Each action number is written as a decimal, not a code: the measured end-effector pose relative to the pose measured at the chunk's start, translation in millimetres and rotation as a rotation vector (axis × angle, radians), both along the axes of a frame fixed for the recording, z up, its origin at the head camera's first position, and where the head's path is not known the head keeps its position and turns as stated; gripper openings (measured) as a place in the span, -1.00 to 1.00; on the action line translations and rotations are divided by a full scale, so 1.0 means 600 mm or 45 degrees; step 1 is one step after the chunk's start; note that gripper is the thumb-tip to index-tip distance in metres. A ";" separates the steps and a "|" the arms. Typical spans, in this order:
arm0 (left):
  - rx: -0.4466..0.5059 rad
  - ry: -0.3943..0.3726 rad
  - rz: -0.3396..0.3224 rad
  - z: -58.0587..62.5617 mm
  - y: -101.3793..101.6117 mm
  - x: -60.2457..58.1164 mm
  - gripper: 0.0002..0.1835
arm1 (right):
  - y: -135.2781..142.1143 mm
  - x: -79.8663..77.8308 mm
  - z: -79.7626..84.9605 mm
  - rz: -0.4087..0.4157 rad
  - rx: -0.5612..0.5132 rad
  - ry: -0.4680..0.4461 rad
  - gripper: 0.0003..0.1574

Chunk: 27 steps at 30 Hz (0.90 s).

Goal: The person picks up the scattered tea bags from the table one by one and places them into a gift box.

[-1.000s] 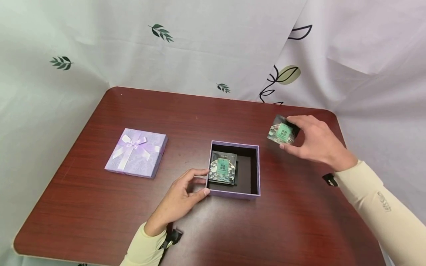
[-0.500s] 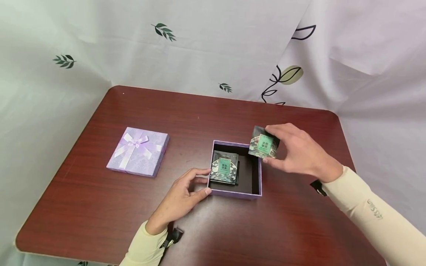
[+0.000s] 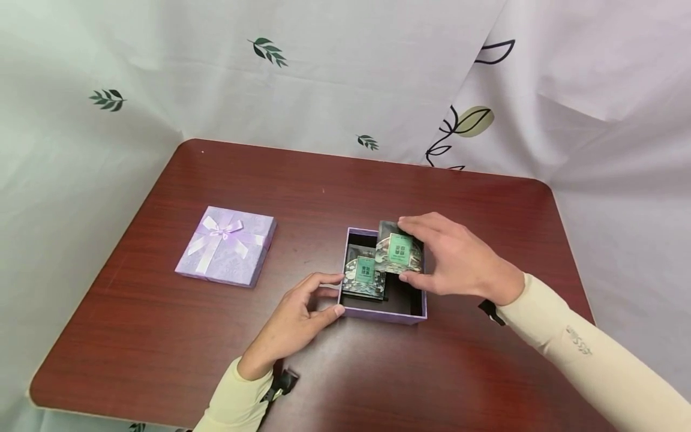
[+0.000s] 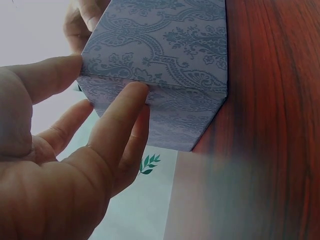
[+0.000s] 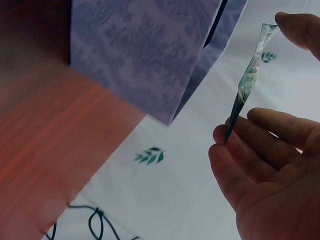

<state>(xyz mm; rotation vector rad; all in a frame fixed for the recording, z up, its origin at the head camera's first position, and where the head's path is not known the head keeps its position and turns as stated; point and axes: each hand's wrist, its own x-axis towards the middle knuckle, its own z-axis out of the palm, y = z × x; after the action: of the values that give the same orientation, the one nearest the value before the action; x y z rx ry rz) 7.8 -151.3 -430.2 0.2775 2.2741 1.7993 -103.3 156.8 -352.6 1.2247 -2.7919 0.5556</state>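
Observation:
A lilac patterned gift box (image 3: pixel 382 315) with a black inside stands without its lid on the table. My left hand (image 3: pixel 294 318) touches its left wall with straight fingertips, the thumb at the near corner. In the left wrist view, fingers (image 4: pixel 120 117) lie against the box's side. My right hand (image 3: pixel 456 261) pinches a dark sachet (image 3: pixel 398 249) with a green label by its edges, thumb at the near edge. The sachet overlaps the box's far right part in the head view; the right wrist view shows it edge-on (image 5: pixel 246 82). Another such sachet (image 3: pixel 364 275) lies in the box's left half.
A lilac lid (image 3: pixel 227 246) with a ribbon bow rests on the left of the dark red wooden table (image 3: pixel 302 180). A pale cloth (image 3: pixel 318 78) with leaf prints hangs behind the table and along its sides.
My right hand has moved left with the sachet, from beyond the box's right side to over the box. The left hand has stayed at the left wall.

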 end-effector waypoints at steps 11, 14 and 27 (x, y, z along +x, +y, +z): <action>0.031 -0.023 0.001 -0.002 -0.001 -0.002 -0.46 | -0.046 0.002 -0.024 0.092 -0.017 -0.043 0.05; 0.054 -0.024 -0.006 -0.002 -0.001 -0.002 -0.47 | -0.053 0.003 -0.030 0.109 -0.015 -0.047 0.02; 0.057 -0.015 -0.009 -0.004 -0.002 -0.002 -0.47 | -0.072 0.012 -0.063 0.097 0.042 -0.048 -0.03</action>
<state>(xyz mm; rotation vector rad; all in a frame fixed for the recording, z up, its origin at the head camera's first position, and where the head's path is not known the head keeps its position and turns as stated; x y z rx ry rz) 6.3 -152.6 -432.7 0.2818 2.2244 1.8449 -96.4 113.8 -390.2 1.3461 -2.8061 0.5456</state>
